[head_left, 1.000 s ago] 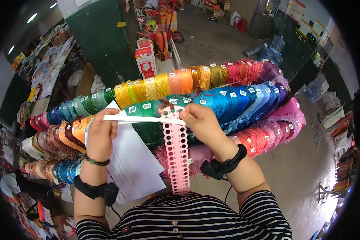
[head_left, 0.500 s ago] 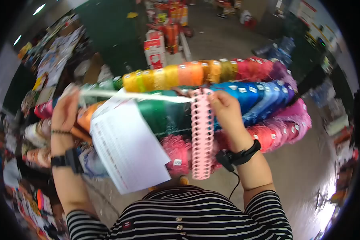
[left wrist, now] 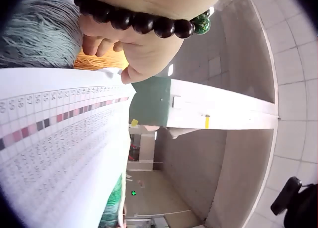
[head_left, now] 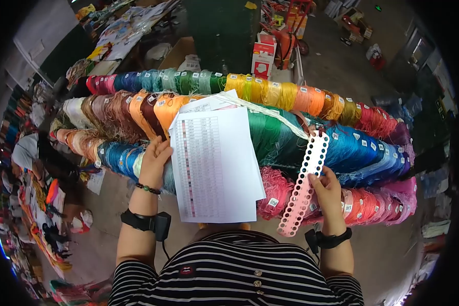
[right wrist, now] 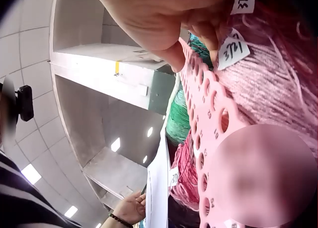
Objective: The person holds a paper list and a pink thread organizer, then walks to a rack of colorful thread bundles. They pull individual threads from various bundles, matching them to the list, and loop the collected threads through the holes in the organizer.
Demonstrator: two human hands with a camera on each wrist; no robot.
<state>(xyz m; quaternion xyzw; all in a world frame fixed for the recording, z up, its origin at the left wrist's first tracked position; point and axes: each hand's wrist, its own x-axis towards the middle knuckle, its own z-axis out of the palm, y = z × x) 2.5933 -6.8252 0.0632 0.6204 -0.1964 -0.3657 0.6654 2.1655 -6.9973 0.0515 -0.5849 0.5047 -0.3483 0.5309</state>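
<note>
My left hand is at the left edge of the printed paper sheets, thumb on that edge in the left wrist view. The top sheet carries a table with a column of coloured squares. My right hand pinches the right edge of a long pink strip, with numbered holes down both sides, thumb in front. A white cord runs from the strip's top end up left, behind the sheets' top. Behind both hang labelled thread skeins, green beside the sheets and blue right of the strip.
Three long rows of thread bundles cross in front of me, including yellow ones at the back and pink ones near right. Beyond them are red-and-white boxes, a red hand truck and a cluttered table.
My left hand has let go of the white cord and come to the paper's edge; the cord now hangs slack. My right hand has slid down the strip. The head view has turned left.
</note>
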